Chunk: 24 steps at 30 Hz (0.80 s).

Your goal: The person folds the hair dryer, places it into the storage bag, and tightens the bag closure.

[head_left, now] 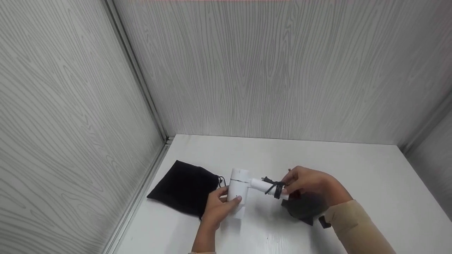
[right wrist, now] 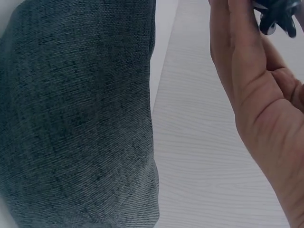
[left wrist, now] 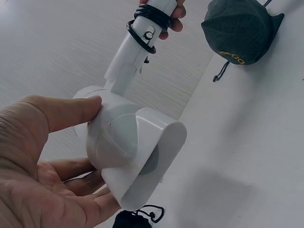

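A small white hair dryer (head_left: 239, 190) is held above the white table (head_left: 370, 176) between both hands. My left hand (head_left: 219, 206) grips its round barrel (left wrist: 130, 152), thumb on top and fingers underneath. My right hand (head_left: 310, 183) pinches the end of the folded handle (left wrist: 137, 45), where a black cord (head_left: 275, 187) is wound in loops (left wrist: 147, 26). In the right wrist view only the palm (right wrist: 266, 109) and a bit of the black cord (right wrist: 275, 19) show.
A black drawstring pouch (head_left: 183, 187) lies flat on the table to the left. A dark grey fabric bag (head_left: 305, 208) (left wrist: 237, 31) (right wrist: 76, 114) sits under my right wrist. Grey wood-grain walls (head_left: 247, 70) close in the back and both sides.
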{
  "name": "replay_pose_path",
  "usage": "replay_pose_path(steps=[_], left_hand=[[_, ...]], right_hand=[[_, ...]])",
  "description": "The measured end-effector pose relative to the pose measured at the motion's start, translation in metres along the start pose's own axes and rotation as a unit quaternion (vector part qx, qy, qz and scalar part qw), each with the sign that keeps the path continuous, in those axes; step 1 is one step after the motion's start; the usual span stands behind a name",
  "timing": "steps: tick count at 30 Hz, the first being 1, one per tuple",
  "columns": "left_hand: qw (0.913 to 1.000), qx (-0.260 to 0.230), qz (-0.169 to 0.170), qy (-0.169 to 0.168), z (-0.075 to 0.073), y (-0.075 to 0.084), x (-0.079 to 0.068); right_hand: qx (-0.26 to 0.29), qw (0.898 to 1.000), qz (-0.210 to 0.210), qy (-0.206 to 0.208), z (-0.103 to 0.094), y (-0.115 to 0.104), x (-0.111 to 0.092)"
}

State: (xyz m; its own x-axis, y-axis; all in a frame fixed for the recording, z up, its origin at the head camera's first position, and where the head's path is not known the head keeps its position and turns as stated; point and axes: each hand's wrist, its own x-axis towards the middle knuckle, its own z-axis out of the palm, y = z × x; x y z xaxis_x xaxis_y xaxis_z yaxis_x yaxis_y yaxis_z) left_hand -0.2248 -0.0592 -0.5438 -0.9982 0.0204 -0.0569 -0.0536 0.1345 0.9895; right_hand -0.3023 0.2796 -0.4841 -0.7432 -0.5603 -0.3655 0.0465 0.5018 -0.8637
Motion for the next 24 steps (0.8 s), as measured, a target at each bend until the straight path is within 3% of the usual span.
replay_pose_path(steps=[5, 8, 12, 17, 24], left_hand=[[0.9995, 0.020, 0.025, -0.007, 0.003, 0.002, -0.002], [0.9992, 0.032, 0.023, 0.004, 0.006, 0.001, -0.004], [0.9983, 0.047, 0.020, 0.026, 0.009, 0.002, -0.006], [0.9977, 0.047, 0.043, 0.026, 0.015, 0.005, -0.007], [0.9943, 0.073, 0.054, 0.057, 0.025, 0.008, -0.009]], right_hand=[[0.004, 0.998, -0.035, -0.054, 0.006, 0.003, -0.004], [0.012, 0.997, -0.039, -0.061, 0.013, 0.006, -0.005], [0.033, 0.998, -0.032, -0.040, 0.020, 0.011, -0.006], [0.051, 0.998, -0.042, -0.011, 0.026, 0.015, -0.012], [0.037, 0.998, -0.056, 0.015, 0.031, 0.015, -0.019]])
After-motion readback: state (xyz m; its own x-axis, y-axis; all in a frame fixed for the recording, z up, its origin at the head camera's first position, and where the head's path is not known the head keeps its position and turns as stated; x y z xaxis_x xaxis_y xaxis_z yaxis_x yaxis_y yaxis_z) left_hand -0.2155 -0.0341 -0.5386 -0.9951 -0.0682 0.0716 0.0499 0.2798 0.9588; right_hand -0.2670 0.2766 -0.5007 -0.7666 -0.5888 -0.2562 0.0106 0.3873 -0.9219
